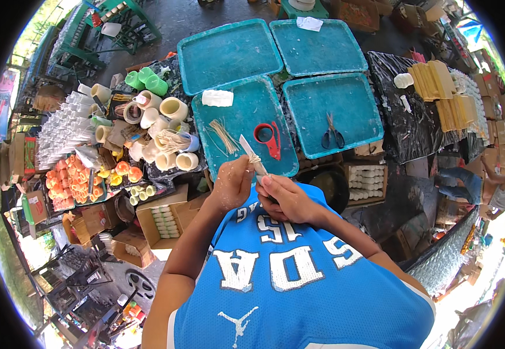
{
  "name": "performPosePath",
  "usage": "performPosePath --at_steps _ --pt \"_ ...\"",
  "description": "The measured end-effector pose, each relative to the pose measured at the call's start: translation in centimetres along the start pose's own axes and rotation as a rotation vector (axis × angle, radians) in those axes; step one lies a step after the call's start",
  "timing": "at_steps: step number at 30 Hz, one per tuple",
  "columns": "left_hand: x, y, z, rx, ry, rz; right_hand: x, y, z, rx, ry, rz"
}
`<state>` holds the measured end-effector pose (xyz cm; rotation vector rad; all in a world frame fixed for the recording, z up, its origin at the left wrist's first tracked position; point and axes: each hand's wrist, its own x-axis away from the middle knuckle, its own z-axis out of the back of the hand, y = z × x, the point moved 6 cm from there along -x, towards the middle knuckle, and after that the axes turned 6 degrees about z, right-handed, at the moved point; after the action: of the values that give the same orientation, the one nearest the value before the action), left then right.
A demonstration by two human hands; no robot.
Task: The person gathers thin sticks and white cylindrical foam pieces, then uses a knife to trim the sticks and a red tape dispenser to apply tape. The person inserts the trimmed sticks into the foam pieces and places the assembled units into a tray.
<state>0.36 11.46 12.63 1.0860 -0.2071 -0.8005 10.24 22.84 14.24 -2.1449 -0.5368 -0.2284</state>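
Both my hands meet just above my blue shirt, over the near edge of a teal tray. My left hand pinches a pale string wound around a thin white stick-like piece that points up and away. My right hand grips the lower end of the same piece. On the tray beyond lie a bundle of pale wicks, red-handled scissors and a white block.
Three more teal trays lie ahead; one carries dark scissors. Cream and green cylinder moulds crowd the left, with orange candles and cardboard boxes. Yellow wax sheets stack at right. Another person's hand rests at far right.
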Motion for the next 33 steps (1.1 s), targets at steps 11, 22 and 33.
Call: performPosePath --at_steps 11,22,33 --pt "0.0 0.4 0.0 0.022 0.028 0.044 -0.1 -0.1 0.1 0.025 -0.006 0.021" --pt "0.1 0.0 0.4 -0.061 -0.002 0.032 -0.1 -0.1 -0.2 0.032 -0.013 -0.004" --pt "0.3 -3.7 1.5 0.087 0.071 0.209 0.6 -0.9 -0.4 0.005 -0.009 0.07"
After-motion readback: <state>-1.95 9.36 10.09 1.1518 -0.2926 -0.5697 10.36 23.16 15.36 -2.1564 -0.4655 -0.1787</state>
